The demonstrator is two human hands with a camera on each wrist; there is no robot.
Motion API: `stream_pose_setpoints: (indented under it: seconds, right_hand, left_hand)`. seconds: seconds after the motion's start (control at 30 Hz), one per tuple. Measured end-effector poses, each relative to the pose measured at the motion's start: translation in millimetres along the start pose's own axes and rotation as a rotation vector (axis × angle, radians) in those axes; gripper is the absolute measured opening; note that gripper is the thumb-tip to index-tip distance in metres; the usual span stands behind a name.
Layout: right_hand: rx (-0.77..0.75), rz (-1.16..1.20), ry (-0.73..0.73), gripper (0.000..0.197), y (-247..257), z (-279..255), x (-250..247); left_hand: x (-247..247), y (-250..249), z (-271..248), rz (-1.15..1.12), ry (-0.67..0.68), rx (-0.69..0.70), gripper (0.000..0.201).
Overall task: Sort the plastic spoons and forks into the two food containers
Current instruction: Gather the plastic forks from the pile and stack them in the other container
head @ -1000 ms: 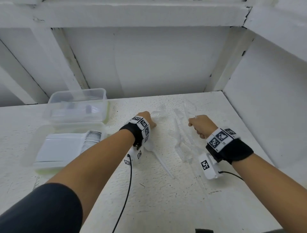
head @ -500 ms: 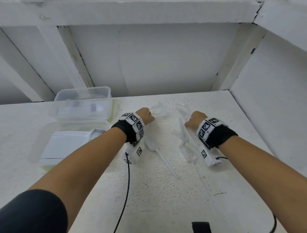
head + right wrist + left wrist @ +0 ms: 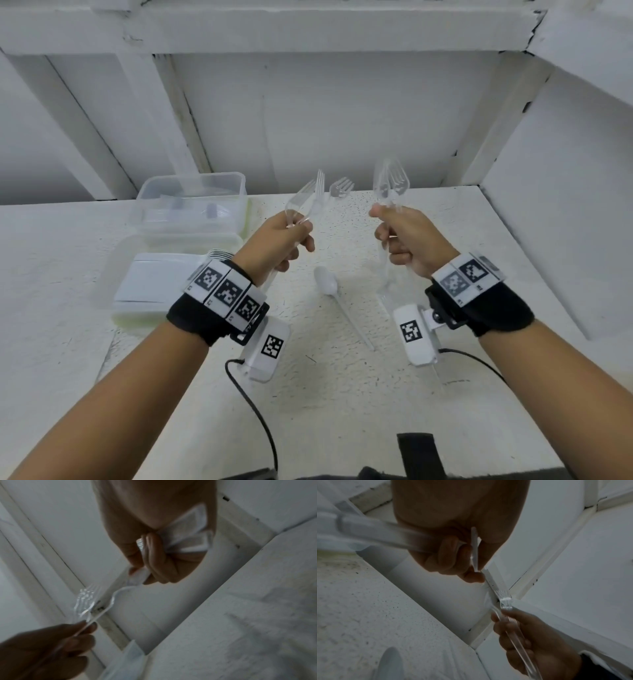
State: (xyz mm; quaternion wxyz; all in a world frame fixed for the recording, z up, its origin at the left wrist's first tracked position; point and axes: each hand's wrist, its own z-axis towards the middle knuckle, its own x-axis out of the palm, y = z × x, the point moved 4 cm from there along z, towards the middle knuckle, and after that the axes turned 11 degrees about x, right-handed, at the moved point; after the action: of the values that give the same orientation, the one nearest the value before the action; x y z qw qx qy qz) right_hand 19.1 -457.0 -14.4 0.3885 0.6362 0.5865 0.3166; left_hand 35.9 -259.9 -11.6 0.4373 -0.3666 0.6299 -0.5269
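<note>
I stand at a rough white speckled table point(image 3: 342, 394) set into a white-painted corner of walls and slanting beams. At its left edge sit two clear plastic food containers: the far lidded one point(image 3: 191, 202), and the near one point(image 3: 154, 287) with something white and flat inside. A white plastic spoon point(image 3: 329, 284) lies on the table between my wrists. My left hand point(image 3: 277, 246) is curled round the handles of a few clear plastic forks point(image 3: 310, 198), tines up above the table. My right hand point(image 3: 407, 240) is fisted round another bunch of clear plastic cutlery point(image 3: 390, 181), heads upward; at least one is a fork, the rest I cannot tell.
</note>
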Motion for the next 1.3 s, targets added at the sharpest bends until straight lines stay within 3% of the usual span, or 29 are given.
stream_pose_setpoints:
  seconds: [0.27, 0.4, 0.5, 0.6, 0.77, 0.87, 1.03, 1.3]
  right_hand:
    - [-0.094, 0.059, 0.090, 0.012, -16, -26, 62]
    - [-0.080, 0.126, 0.098, 0.011, -24, -31, 77]
    - [-0.107, 0.153, 0.062, 0.014, -25, -36, 83]
    - [-0.157, 0.057, 0.012, 0.021, -26, -40, 87]
    - [-0.280, -0.234, -0.054, 0.026, -29, -47, 105]
    - [-0.317, -0.255, -0.082, 0.024, -29, -47, 114]
    - [-0.235, -0.080, -0.101, 0.020, -29, -44, 114]
    - [-0.306, -0.213, -0.195, 0.024, -35, -40, 106]
  left_hand:
    - [-3, 17, -50, -0.009, 0.054, -0.038, 0.017]
    - [-10, 26, -65, 0.027, 0.017, -0.026, 0.017]
    - [-17, 33, -73, -0.044, -0.079, -0.062, 0.028]
    - [-23, 39, -76, -0.202, -0.164, -0.106, 0.028]
    - [-21, 39, -76, -0.313, -0.157, -0.123, 0.028]
    - [-20, 40, -75, -0.141, -0.177, -0.065, 0.017]
    - [-17, 39, -74, 0.132, -0.126, 0.080, 0.019]
    - [-15, 41, -72, 0.148, -0.136, 0.094, 0.022]
